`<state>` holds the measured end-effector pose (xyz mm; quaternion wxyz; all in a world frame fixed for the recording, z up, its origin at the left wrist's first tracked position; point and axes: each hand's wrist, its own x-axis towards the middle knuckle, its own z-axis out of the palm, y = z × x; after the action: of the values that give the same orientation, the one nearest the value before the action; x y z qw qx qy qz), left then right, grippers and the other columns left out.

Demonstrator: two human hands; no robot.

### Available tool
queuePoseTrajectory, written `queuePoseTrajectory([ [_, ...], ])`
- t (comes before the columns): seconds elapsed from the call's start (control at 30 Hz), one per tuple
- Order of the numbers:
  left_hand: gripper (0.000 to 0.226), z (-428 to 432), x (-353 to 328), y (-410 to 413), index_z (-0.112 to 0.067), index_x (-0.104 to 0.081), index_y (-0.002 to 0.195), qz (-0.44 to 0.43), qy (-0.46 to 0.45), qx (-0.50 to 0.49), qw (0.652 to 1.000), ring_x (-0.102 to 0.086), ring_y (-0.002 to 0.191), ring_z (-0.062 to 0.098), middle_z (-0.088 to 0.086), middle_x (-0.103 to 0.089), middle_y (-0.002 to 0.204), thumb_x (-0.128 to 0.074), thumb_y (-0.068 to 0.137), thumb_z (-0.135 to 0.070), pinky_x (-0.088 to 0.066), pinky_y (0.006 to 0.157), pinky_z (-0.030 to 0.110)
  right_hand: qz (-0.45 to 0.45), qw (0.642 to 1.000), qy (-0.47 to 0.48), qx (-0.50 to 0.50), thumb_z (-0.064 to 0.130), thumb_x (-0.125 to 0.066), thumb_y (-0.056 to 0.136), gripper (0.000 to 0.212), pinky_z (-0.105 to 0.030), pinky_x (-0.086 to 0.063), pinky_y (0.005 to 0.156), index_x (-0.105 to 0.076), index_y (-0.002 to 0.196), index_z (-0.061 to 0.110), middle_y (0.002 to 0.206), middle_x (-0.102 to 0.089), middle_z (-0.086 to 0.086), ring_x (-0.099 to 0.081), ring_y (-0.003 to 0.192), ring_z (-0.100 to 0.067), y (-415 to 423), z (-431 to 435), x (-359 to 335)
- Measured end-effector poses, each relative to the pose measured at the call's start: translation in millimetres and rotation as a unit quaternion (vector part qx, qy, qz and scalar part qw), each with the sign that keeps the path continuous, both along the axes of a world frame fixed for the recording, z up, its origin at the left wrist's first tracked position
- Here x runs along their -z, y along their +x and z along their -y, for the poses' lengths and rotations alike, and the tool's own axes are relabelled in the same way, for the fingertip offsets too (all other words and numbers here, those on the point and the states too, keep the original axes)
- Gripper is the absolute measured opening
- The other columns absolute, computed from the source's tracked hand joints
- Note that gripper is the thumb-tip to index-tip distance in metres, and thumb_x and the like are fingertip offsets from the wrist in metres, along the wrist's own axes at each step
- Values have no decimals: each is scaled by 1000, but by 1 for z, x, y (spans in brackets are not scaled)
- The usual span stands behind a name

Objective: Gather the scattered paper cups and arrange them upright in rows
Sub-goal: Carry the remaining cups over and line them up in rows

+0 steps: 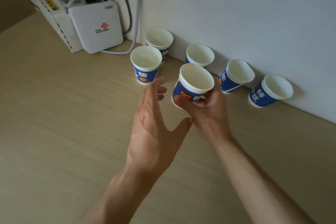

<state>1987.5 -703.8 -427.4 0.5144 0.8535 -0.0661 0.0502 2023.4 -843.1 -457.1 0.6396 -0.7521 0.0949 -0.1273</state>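
held cup [192,85] is gripped low by right hand [205,111], above the table [54,114] in front of the wall row. left hand [154,129] open, empty, beside it. step: placing; next, set it upright right of front cup [145,65], starting row two.

Row of cups [200,54] against the wall [254,23], one cup [145,73] before it (left end), router [96,27] further left

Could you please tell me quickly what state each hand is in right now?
Left hand: open, fingers extended, holding nothing.
Right hand: closed around a blue paper cup.
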Motion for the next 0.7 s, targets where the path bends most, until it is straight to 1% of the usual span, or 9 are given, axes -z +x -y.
queuePoseTrajectory([
  [0.07, 87, -1, 3, -6, -21, -40, 144, -4, -8, -15, 1000, -54, 117, 3, -10, -57, 130, -86, 71, -29, -42, 99, 20, 3, 999, -24, 48, 24, -91, 59, 66, -26, -57, 83, -59, 117, 32, 109, -73, 12, -70, 101, -4, 7, 0, 8],
  [0.1, 85, -1, 5, -9, -22, -41, 143, -5, -10, -19, 1000, -54, 116, 2, -11, -57, 129, -86, 72, -29, -42, 98, 19, 2, 997, -38, 61, 20, -92, 61, 66, -22, -55, 80, -59, 117, 28, 109, -72, 11, -70, 98, -3, 10, 0, 12],
  [0.13, 83, -2, 6, -10, -23, -42, 141, -5, -10, -20, 1000, -53, 115, 0, -13, -57, 128, -86, 72, -30, -41, 96, 16, -1, 996, -52, 69, 18, -92, 62, 65, -20, -55, 78, -59, 117, 23, 108, -72, 10, -70, 96, -3, 13, -1, 15],
  [0.2, 79, -3, 8, -12, -25, -44, 139, -6, -15, -22, 1000, -54, 114, 0, -14, -59, 125, -85, 72, -30, -41, 94, 13, -12, 994, -76, 75, 16, -91, 63, 62, -23, -56, 78, -58, 115, 20, 106, -71, 10, -70, 95, -5, 17, -2, 19],
  [0.33, 71, -6, 9, -16, -25, -48, 136, -1, -25, -30, 999, -55, 115, 0, -15, -62, 122, -84, 75, -29, -43, 93, 16, -8, 991, -98, 91, 12, -91, 63, 60, -14, -54, 76, -53, 105, 32, 100, -68, 18, -68, 92, 4, 22, -1, 23],
  [0.43, 68, -8, 10, -19, -26, -49, 135, 3, -30, -32, 999, -55, 115, -1, -15, -63, 120, -83, 75, -29, -42, 92, 13, -3, 989, -102, 103, 12, -91, 62, 62, -16, -54, 80, -54, 108, 29, 105, -68, 17, -68, 97, 1, 25, -2, 23],
  [0.5, 67, -9, 10, -20, -26, -50, 134, 1, -31, -31, 999, -55, 115, -3, -16, -63, 119, -83, 76, -28, -42, 91, 11, -5, 989, -97, 107, 13, -92, 62, 62, -17, -54, 80, -55, 110, 27, 106, -68, 15, -68, 98, -2, 27, -3, 24],
  [0.63, 68, -9, 10, -20, -24, -50, 135, 0, -29, -28, 999, -55, 115, -1, -14, -63, 119, -83, 76, -27, -43, 92, 15, -10, 989, -97, 110, 17, -91, 61, 63, -10, -52, 76, -56, 113, 25, 106, -68, 18, -67, 97, 2, 28, -6, 26],
  [0.7, 67, -8, 10, -21, -24, -50, 134, -2, -28, -26, 999, -56, 114, 1, -14, -63, 119, -83, 77, -27, -43, 92, 16, -17, 990, -93, 104, 16, -91, 61, 66, -14, -54, 81, -57, 117, 22, 109, -69, 16, -68, 100, 0, 28, -6, 25],
])
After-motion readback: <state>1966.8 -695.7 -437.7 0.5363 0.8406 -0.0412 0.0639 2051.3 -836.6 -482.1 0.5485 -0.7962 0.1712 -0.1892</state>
